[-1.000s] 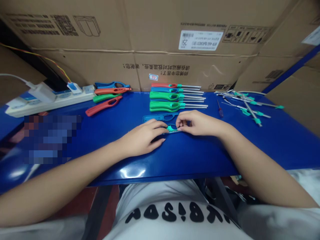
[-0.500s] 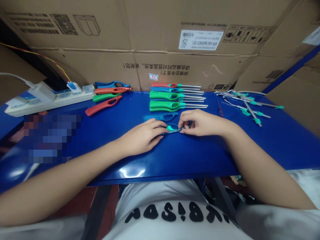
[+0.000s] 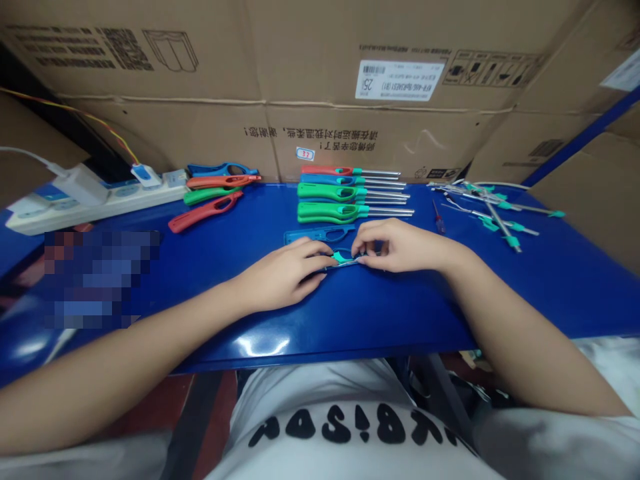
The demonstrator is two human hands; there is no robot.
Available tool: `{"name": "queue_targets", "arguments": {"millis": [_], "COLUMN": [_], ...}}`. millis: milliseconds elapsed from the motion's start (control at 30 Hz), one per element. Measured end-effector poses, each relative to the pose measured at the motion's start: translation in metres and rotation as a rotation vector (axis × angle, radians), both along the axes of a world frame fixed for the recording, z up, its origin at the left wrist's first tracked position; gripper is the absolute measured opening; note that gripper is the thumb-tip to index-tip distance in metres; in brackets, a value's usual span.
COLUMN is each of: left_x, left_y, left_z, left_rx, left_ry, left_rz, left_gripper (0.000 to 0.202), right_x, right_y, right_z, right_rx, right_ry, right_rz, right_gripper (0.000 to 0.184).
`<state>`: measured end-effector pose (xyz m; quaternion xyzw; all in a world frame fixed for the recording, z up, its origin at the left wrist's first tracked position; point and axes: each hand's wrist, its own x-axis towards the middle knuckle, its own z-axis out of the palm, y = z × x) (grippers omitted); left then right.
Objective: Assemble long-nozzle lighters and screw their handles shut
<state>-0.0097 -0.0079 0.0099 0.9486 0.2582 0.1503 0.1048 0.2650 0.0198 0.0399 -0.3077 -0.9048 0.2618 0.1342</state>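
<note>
Between my hands, low over the blue table, lies a partly covered lighter assembly (image 3: pixel 343 259) with a teal trigger piece, a blue casing edge and thin wires or metal. My left hand (image 3: pixel 285 273) has its fingers closed over the left end of it. The fingers of my right hand (image 3: pixel 383 243) are pinched together at its right end; a small dark or metallic part shows between them, too small to name. Just behind my hands rests a blue lighter casing half (image 3: pixel 320 235).
Stick lighters (image 3: pixel 330 212) lie stacked behind my hands. Casing halves (image 3: pixel 205 210) sit at the back left beside a power strip (image 3: pixel 100 207). Metal tubes with teal parts (image 3: pixel 500 217) and a screwdriver (image 3: pixel 439 218) lie to the right. A cardboard wall (image 3: pixel 200 120) stands behind.
My right fingertips have shifted slightly left, nearer the teal trigger piece. My left hand stays in place on the lighter assembly.
</note>
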Motion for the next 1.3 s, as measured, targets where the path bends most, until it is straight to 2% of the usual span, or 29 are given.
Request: {"name": "queue_targets", "arguments": {"millis": [200, 333, 467, 600, 667, 767, 867, 933, 1000, 1167, 1300], "left_x": [-0.003, -0.006, -0.008, -0.011, -0.013, -0.018, -0.022, -0.023, -0.024, -0.024, -0.024], "left_y": [0.004, 0.007, 0.009, 0.013, 0.016, 0.02, 0.022, 0.021, 0.021, 0.019, 0.018], "left_z": [-0.001, -0.001, 0.0, 0.005, 0.008, 0.013, 0.015, 0.016, 0.015, 0.015, 0.017], "left_rx": [0.005, -0.029, -0.044, 0.046, 0.137, 0.24, 0.26, 0.251, 0.231, 0.119, 0.064], "left_ry": [-0.054, -0.09, -0.112, -0.124, -0.139, -0.167, -0.155, -0.126, -0.095, -0.008, 0.035], "left_rz": [-0.023, -0.033, -0.03, 0.009, 0.051, 0.096, 0.124, 0.136, 0.134, 0.091, 0.065], "left_gripper": [0.029, 0.027, 0.028, 0.036, 0.04, 0.039, 0.036, 0.036, 0.037, 0.039, 0.038], "right_x": [-0.003, -0.007, -0.009, -0.01, -0.013, -0.017, -0.019, -0.019, -0.018, -0.014, -0.014], "right_y": [0.012, 0.015, 0.015, 0.014, 0.013, 0.012, 0.012, 0.011, 0.011, 0.006, 0.005], "right_z": [-0.021, -0.033, -0.033, -0.027, -0.025, -0.024, -0.024, -0.025, -0.025, -0.022, -0.02], "right_rx": [0.234, 0.237, 0.237, 0.235, 0.173, -0.024, -0.277, -0.375, -0.328, 0.064, 0.118], "right_ry": [0.05, -0.02, 0.014, 0.132, 0.221, 0.37, 0.479, 0.484, 0.445, 0.231, 0.135], "right_rz": [-0.132, -0.174, -0.202, -0.211, -0.263, -0.356, -0.384, -0.367, -0.326, -0.133, -0.04], "right_gripper": [0.025, 0.026, 0.01, 0.006, 0.009, 0.02, 0.032, 0.037, 0.036, 0.036, 0.038]}}
